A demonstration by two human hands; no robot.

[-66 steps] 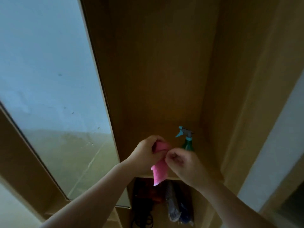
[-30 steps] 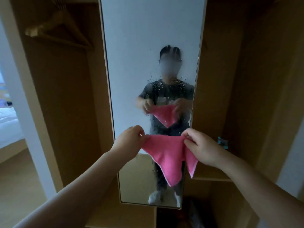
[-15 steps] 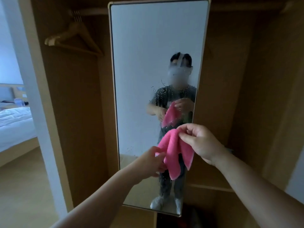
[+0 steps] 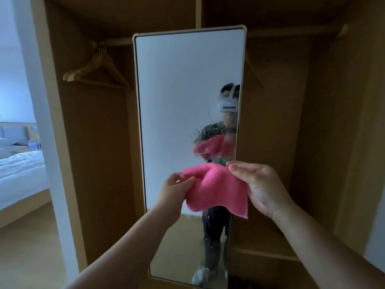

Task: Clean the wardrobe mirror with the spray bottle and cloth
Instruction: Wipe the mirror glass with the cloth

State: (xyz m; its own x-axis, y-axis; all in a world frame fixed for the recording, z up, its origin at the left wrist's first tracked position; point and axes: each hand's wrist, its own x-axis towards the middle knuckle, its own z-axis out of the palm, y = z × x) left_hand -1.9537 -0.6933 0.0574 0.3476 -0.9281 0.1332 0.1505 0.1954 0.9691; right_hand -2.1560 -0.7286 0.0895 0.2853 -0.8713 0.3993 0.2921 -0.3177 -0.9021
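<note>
cloth (image 4: 216,190): pink; we held it spread betw. both hands, in front of mirror's lower half
left hand (image 4: 177,188): grip pinched cloth's left edge
right hand (image 4: 260,184): grip held cloth's right edge, thumb on top
mirror (image 4: 183,90): upright in wardrobe; droplets (image 4: 210,130) at mid-right
hangers (image 4: 98,69): on rail, left compartment

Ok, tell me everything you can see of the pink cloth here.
The pink cloth looks like soft, fluffy microfibre, plain, with a paler hemmed edge. It is bunched and draped, held up in front of the mirror, corners hanging down. The left hand pinches its left side; the right hand grips its right side.
</note>
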